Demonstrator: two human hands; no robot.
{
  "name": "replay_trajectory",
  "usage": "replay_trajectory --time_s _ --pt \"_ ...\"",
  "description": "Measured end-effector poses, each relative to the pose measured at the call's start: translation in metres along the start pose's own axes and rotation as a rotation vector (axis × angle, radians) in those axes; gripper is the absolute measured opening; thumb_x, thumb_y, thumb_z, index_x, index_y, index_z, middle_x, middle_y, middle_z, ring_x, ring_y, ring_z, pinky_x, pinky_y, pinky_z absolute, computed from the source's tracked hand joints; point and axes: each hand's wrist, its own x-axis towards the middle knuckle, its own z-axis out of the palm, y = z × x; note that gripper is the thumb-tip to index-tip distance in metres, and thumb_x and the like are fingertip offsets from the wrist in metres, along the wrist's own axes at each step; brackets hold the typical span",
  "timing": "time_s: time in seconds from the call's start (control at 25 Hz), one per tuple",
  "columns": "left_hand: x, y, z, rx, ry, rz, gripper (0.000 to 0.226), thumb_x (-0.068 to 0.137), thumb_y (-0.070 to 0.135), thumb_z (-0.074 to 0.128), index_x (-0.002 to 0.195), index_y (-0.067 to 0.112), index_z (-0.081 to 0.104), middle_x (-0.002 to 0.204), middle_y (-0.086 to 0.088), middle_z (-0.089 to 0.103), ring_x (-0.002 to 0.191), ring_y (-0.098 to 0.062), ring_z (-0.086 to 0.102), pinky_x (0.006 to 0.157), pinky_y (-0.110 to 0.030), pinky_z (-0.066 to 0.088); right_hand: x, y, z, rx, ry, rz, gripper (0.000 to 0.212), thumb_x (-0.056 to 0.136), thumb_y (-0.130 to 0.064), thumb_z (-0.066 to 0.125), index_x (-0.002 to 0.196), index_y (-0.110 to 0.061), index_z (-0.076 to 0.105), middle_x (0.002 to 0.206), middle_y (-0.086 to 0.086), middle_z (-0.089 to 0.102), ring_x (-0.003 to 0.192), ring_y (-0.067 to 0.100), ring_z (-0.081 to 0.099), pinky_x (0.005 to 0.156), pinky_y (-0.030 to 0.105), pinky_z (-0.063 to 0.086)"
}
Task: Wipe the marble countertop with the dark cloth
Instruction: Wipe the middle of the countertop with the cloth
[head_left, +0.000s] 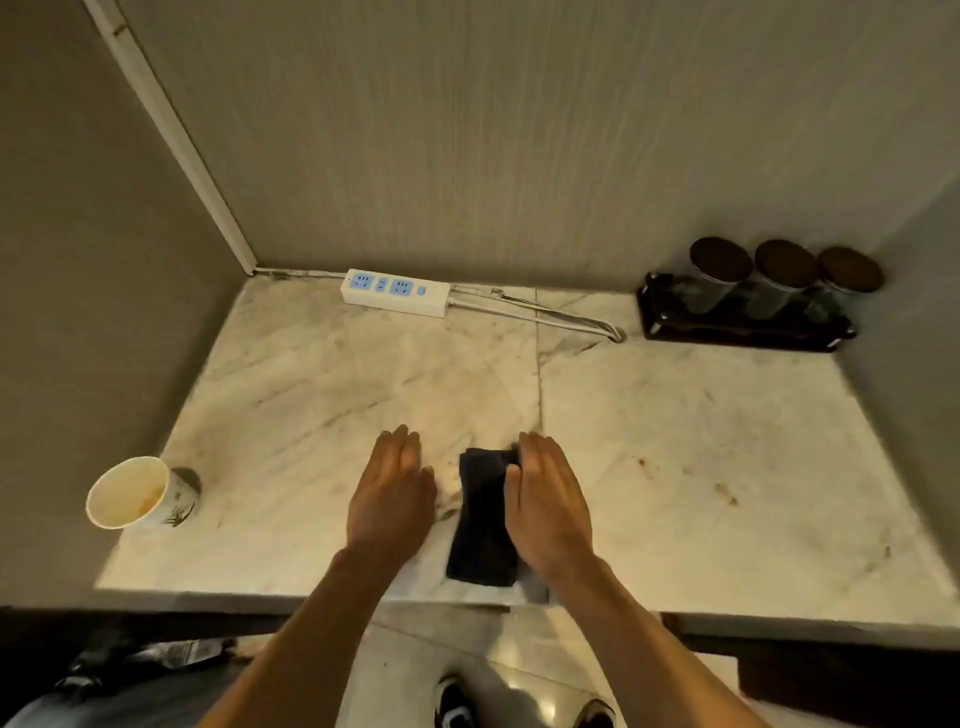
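Marble bench (322, 395) carries a folded dark cloth (480, 525) near its front edge; right hand (545, 504) lies flat on it, grip released, left hand (392, 493) flat, open beside.

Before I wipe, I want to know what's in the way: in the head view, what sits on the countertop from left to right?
Paper cup → left hand → cloth → tray of jars.

On the surface (675, 441), the cloth (483, 525) lies at lower centre, between the left hand (392, 499) and right hand (545, 504). Cup (137, 493) at far left; power strip (395, 292) upper centre; tray (743, 325) with three canisters upper right.
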Motion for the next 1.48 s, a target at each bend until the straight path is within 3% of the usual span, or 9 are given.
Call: replay_trajectory --time_s 0.08,0.28,0.44,0.64,1.0,1.28,1.48 --pt "0.002 -0.001 0.010 -0.047 -0.022 -0.027 0.048 0.094 0.029 0.027 0.128 0.004 0.048 0.133 -0.018 0.051 0.129 -0.036 0.044 0.106 -0.045 0.039 0.002 -0.003 0.016 0.006 -0.005 0.016 0.044 0.097 -0.032 0.032 0.132 -0.009 0.044 0.134 0.009 0.051 0.124 0.026 0.046 0.103 0.038 0.041" --pt "-0.006 0.001 0.028 0.004 0.062 0.029 0.050 0.091 0.026 0.033 0.127 -0.001 0.054 0.130 -0.022 0.058 0.124 -0.037 0.052 0.105 -0.048 0.032 -0.006 -0.011 0.055 -0.101 0.000 0.011 0.061 0.092 -0.040 0.029 0.140 -0.005 0.041 0.145 0.015 0.043 0.136 0.032 0.036 0.112 0.042 0.031" --pt "-0.010 -0.001 0.034 -0.016 0.047 0.023 0.062 0.099 0.035 0.013 0.130 -0.003 0.050 0.134 -0.022 0.055 0.127 -0.036 0.049 0.107 -0.052 0.035 -0.011 -0.027 0.075 -0.144 0.003 0.118 0.069 0.090 -0.045 0.031 0.144 -0.003 0.035 0.149 0.019 0.037 0.138 0.035 0.032 0.113 0.048 0.027" --pt "-0.011 -0.005 0.044 0.020 0.048 0.020 0.051 0.091 0.025 0.032 0.134 0.002 0.048 0.140 -0.018 0.050 0.133 -0.033 0.043 0.112 -0.050 0.029 -0.015 -0.028 0.083 -0.156 0.005 0.162 0.070 0.090 -0.043 0.033 0.147 -0.004 0.027 0.154 0.016 0.029 0.142 0.032 0.025 0.115 0.045 0.019" --pt "-0.014 0.031 0.057 0.005 0.074 0.026 0.048 0.092 0.021 0.033 0.132 0.000 0.050 0.137 -0.019 0.053 0.133 -0.033 0.042 0.112 -0.052 0.030 -0.041 0.027 0.065 -0.153 -0.071 -0.140 0.066 0.092 -0.035 0.041 0.149 -0.006 0.024 0.158 0.013 0.019 0.146 0.024 0.011 0.114 0.041 0.017" --pt "-0.010 0.054 0.065 -0.010 0.069 0.038 0.048 0.091 0.022 0.035 0.132 0.002 0.050 0.137 -0.018 0.053 0.134 -0.033 0.042 0.112 -0.051 0.028 -0.036 0.074 0.035 -0.283 -0.191 -0.382 0.064 0.090 -0.036 0.041 0.146 -0.007 0.029 0.155 0.011 0.028 0.144 0.023 0.019 0.111 0.038 0.021" --pt "-0.006 0.063 0.070 -0.003 0.049 0.037 0.050 0.091 0.024 0.035 0.134 0.003 0.048 0.141 -0.017 0.050 0.136 -0.031 0.039 0.113 -0.049 0.025 -0.025 0.089 0.025 -0.358 -0.249 -0.487 0.066 0.092 -0.040 0.041 0.147 -0.007 0.027 0.157 0.010 0.020 0.146 0.023 0.012 0.114 0.037 0.014"
